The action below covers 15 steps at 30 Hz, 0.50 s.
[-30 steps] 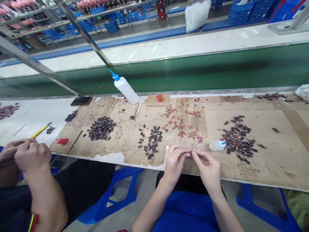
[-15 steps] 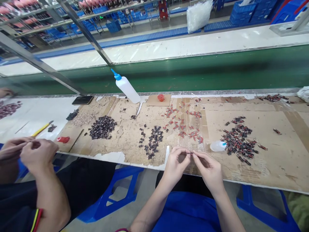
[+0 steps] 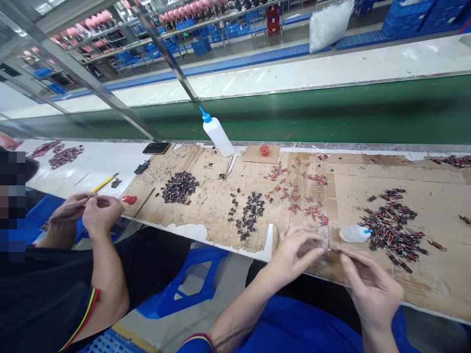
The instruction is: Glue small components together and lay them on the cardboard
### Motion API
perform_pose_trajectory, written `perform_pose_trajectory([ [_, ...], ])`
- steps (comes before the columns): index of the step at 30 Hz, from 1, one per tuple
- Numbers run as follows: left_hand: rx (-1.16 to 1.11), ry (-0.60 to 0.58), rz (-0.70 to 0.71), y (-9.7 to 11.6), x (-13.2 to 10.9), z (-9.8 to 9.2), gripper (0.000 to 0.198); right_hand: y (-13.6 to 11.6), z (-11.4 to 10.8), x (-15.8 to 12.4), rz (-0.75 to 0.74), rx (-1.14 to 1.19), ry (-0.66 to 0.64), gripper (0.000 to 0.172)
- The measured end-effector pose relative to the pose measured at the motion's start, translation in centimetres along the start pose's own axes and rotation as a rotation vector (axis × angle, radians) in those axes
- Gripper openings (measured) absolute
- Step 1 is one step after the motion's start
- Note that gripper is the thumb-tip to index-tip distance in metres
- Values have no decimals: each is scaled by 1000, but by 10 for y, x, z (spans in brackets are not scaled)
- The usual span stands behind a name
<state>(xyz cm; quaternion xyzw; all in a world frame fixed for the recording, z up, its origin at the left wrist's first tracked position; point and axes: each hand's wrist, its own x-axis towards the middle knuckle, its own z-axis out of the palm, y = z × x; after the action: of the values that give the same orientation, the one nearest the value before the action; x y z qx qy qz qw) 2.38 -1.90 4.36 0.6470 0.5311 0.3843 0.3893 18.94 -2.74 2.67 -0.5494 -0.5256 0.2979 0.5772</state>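
On the far left, reddish pieces (image 3: 66, 157) are lying in a pile on the white surface (image 3: 97, 164), and a co-worker's hands (image 3: 102, 212) are meeting fingertip to fingertip near a yellow-handled tool (image 3: 105, 184). A small red container (image 3: 129, 199) is resting on the brown cardboard (image 3: 441, 201) that is covering the surface before you. Farther back, a dark phone (image 3: 156, 148) is lying flat, with pale pieces (image 3: 155, 174) spreading just in front of it. A dense pile of black pieces (image 3: 180, 188) is following, then a tilted white bottle (image 3: 220, 138) with a blue nozzle, a looser black cluster (image 3: 250, 214) and, behind that, a red cup (image 3: 264, 151). Red parts (image 3: 295, 209) are lying scattered beyond your left grip (image 3: 294, 252), whose thumb and fingers are curving toward each other; whether they are pinching anything cannot be told. Just beyond those fingertips, a small dark part (image 3: 335, 250), blurred, is projecting from your right grip (image 3: 372, 287), which is grasping it between thumb and fingers above the cardboard's near edge. Behind your right grip, a small bottle (image 3: 352, 233) is lying on its side, its blue tip pointing at a heap of red-and-black parts (image 3: 397, 225). One single piece (image 3: 464, 219) is lying apart at the far right.
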Motion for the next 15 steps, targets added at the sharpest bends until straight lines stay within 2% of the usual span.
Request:
perform_pose_trajectory([
  [1, 100, 43, -16, -3, 5, -5, 17, 2, -6, 3, -6, -60, 117, 12],
  [3, 331, 225, -108, -10, 17, -18, 17, 8, -19, 11, -2, -175, 374, 21],
  [5, 522, 399, -226, -19, 30, -32, 15, 19, -30, 21, -31, -243, 438, 33],
  [7, 631, 442, -304, -28, 40, -41, 13, 30, -36, 31, -150, -374, 284, 42],
  [8, 664, 434, -329, -33, 44, -44, 11, 35, -37, 35, -251, -468, 233, 48],
  [11, 691, 415, -355, -45, 52, -46, 9, 45, -30, 42, -388, -650, 103, 60],
  [15, 567, 467, -281, -55, 55, -46, 14, 42, -16, 43, -382, -627, 58, 39],
])
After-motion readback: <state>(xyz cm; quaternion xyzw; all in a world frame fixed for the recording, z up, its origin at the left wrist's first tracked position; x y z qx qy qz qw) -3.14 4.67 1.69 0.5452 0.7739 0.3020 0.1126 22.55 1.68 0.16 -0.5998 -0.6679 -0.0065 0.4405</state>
